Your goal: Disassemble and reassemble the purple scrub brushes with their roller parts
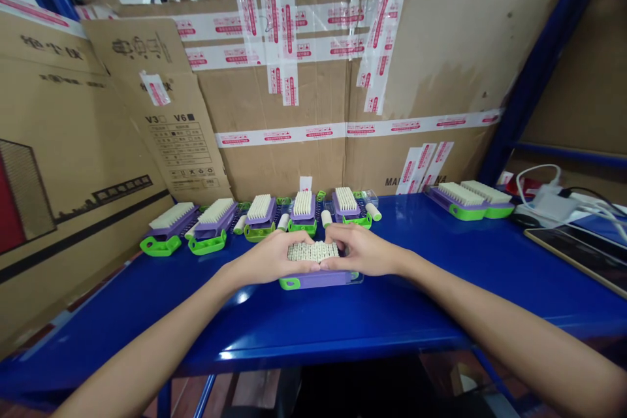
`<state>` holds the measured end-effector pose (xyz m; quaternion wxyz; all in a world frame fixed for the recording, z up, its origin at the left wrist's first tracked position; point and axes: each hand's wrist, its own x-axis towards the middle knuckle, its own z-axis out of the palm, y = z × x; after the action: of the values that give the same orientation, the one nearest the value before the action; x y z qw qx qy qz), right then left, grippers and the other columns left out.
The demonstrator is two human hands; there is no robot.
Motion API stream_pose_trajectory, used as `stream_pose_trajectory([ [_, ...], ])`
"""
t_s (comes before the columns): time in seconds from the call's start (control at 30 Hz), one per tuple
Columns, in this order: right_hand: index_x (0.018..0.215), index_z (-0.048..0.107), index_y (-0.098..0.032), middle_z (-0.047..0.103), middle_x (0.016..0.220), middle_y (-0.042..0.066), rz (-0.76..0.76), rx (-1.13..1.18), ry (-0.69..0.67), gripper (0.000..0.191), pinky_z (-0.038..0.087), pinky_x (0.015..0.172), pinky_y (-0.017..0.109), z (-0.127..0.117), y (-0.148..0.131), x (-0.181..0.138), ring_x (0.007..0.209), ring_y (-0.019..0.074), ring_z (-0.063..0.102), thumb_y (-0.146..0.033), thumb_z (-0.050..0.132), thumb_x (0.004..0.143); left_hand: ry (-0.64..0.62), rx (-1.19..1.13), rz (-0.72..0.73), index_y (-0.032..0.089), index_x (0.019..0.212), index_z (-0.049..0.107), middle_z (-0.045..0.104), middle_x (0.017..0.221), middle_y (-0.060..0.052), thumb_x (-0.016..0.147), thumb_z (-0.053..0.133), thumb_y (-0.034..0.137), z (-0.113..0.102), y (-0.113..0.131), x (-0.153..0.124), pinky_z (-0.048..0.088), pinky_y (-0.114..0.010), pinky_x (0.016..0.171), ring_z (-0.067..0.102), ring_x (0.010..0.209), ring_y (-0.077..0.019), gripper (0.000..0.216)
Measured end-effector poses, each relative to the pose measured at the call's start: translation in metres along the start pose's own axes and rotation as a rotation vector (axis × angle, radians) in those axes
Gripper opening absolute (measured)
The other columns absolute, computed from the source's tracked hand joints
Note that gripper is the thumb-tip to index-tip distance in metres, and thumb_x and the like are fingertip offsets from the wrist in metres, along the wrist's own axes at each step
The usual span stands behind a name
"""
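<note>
Purple plastic with a green end and pale bristles on top: that is the scrub brush (316,268) I have under both hands, lying near the middle of the blue bench (441,287), closer to the front edge than to the cardboard at the back. My left hand (267,261) is closed over its left end and my right hand (365,253) over its right end, fingertips meeting across the far side of the bristle block, so the brush is gripped from both ends.

To do this well, I judge the pressure should stay even on the two ends and go straight down into the bench, with the thumbs low on the purple body, so the bristle block seats square and does not rock.

Its long axis runs left to right, parallel to the front edge, bristles facing up, green end toward the left.

Behind it, along the back edge, stands a row of finished brushes (259,215) with small white rollers (326,218) between them. Two more brushes (467,199) lie toward the right back corner, near a white cable (539,176) and a tablet (578,248).
</note>
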<state>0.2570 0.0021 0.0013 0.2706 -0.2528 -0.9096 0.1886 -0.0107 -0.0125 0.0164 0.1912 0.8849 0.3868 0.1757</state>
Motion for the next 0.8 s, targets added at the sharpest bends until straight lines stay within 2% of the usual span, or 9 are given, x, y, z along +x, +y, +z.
stream_pose_trajectory([
  [0.1, 0.086, 0.05, -0.023, 0.048, 0.078, -0.004, 0.007, 0.031, -0.008, 0.044, 0.033, 0.069, 0.03, -0.0001, -0.0022, -0.0001, 0.073, 0.0155, 0.045, -0.059, 0.071, 0.099, 0.003, 0.001, -0.011, 0.021, 0.112, 0.075, 0.067, 0.078, 0.003, 0.093, 0.074, 0.064, 0.0001, -0.0009, -0.0001, 0.037, -0.026, 0.064, 0.054, 0.066, -0.0143, 0.047],
  [0.23, 0.087, 0.05, -0.023, 0.047, 0.079, -0.004, -0.002, 0.061, -0.012, 0.039, 0.033, 0.069, 0.029, 0.0003, -0.002, -0.0004, 0.073, 0.015, 0.044, -0.052, 0.072, 0.1, -0.001, -0.027, 0.012, 0.022, 0.115, 0.077, 0.07, 0.087, 0.002, 0.095, 0.073, 0.06, 0.0002, -0.0027, 0.0, 0.038, -0.026, 0.068, 0.056, 0.072, -0.0149, 0.043],
  [0.37, 0.088, 0.053, -0.022, 0.047, 0.078, -0.004, 0.029, 0.098, -0.011, 0.036, 0.033, 0.066, 0.029, 0.0019, 0.0001, -0.0005, 0.072, 0.0149, 0.043, -0.05, 0.073, 0.098, 0.004, -0.043, 0.012, 0.023, 0.118, 0.077, 0.066, 0.081, 0.003, 0.097, 0.072, 0.057, 0.0015, -0.0052, 0.0002, 0.036, -0.026, 0.066, 0.049, 0.067, -0.0129, 0.041],
  [0.6, 0.102, 0.061, -0.021, 0.05, 0.08, -0.004, 0.119, 0.136, 0.0, 0.037, 0.032, 0.065, 0.029, 0.0052, -0.0002, -0.0003, 0.072, 0.0155, 0.045, -0.052, 0.079, 0.092, 0.018, -0.049, 0.01, 0.024, 0.12, 0.079, 0.065, 0.078, 0.003, 0.1, 0.068, 0.056, 0.0024, -0.0055, 0.0011, 0.031, -0.025, 0.06, 0.044, 0.063, -0.0122, 0.04],
  [0.73, 0.093, 0.055, -0.022, 0.048, 0.081, -0.004, 0.029, 0.117, 0.008, 0.035, 0.034, 0.068, 0.03, 0.0069, 0.0019, -0.0001, 0.075, 0.0159, 0.045, -0.051, 0.074, 0.097, 0.013, -0.029, 0.005, 0.024, 0.117, 0.08, 0.059, 0.069, 0.006, 0.101, 0.067, 0.054, 0.0004, 0.0003, 0.001, 0.031, -0.025, 0.061, 0.039, 0.059, -0.0115, 0.036],
  [0.8, 0.088, 0.05, -0.023, 0.047, 0.082, -0.004, -0.026, 0.121, 0.002, 0.036, 0.034, 0.069, 0.03, 0.0075, 0.0032, 0.0004, 0.076, 0.0159, 0.044, -0.05, 0.071, 0.101, 0.015, -0.038, 0.0, 0.024, 0.116, 0.081, 0.06, 0.069, 0.006, 0.101, 0.068, 0.053, 0.0, 0.0026, 0.0009, 0.033, -0.025, 0.062, 0.041, 0.058, -0.0116, 0.035],
])
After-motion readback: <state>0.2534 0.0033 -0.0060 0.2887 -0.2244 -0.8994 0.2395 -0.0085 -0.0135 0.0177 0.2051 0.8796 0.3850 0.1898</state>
